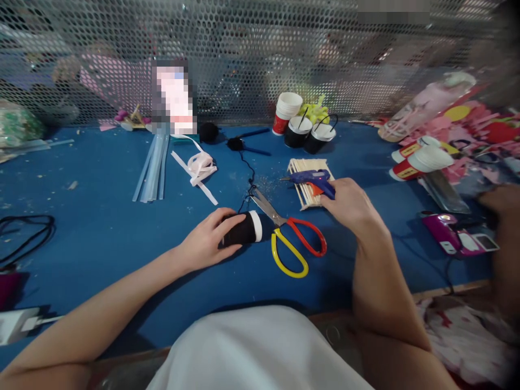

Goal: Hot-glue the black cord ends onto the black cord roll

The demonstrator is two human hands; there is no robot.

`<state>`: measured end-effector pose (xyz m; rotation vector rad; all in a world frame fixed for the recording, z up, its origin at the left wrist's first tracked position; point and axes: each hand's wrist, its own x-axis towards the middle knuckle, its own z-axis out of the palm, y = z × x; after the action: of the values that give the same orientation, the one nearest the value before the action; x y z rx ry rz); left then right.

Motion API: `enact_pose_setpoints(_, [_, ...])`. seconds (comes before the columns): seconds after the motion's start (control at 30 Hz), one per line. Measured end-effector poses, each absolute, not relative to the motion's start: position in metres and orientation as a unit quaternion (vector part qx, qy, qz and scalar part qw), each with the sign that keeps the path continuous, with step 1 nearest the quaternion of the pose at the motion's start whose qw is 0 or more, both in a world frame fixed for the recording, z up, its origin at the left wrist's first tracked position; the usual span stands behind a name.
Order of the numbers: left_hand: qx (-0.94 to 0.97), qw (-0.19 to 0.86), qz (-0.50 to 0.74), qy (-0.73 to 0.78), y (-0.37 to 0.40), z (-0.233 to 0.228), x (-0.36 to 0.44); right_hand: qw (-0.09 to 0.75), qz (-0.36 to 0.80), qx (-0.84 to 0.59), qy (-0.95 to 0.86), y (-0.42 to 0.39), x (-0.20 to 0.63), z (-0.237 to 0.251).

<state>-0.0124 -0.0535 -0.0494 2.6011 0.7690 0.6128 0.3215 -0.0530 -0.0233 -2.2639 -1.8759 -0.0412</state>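
Closest of all, a white shirt [255, 352]. Past it, on the blue table [239, 281], a black cup [244, 230] on its side, white end to the right, with the left hand [209, 235] wrapped around it. Scissors [278, 219] just right of the cup. Blue glue gun [311, 177] held in the right hand [350, 203], above pale sticks [309, 164].

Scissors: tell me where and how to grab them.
Probably best by the red loop and yellow loop, from the near right: the scissors lie flat, loops spread toward the wearer, blades pointing away; the held black cup lies left.
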Motion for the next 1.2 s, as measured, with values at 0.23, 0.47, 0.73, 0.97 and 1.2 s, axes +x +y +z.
enact_pose_setpoints(0.23, [0.905, 0.23, 0.21, 0.289, -0.05, -0.045, -0.014, 0.186, 0.057, -0.819, -0.539, -0.053, 0.31, -0.012])
enact_pose_setpoints(0.47, [0.887, 0.29, 0.195, 0.302, -0.044, -0.036, -0.018, 0.319, 0.261, -0.716, -0.564, -0.078, 0.279, 0.012])
enact_pose_setpoints(0.73, [0.876, 0.315, 0.189, 0.313, -0.034, -0.034, -0.024, 0.307, 0.361, -0.622, -0.624, -0.088, 0.237, 0.003])
enact_pose_setpoints(0.97, [0.877, 0.302, 0.195, 0.319, -0.031, -0.034, -0.024, 0.282, 0.257, -0.605, -0.699, -0.095, 0.244, 0.0])
enact_pose_setpoints(1.2, [0.874, 0.296, 0.198, 0.332, -0.029, -0.037, -0.024, 0.242, 0.239, -0.603, -0.721, -0.098, 0.246, 0.002])
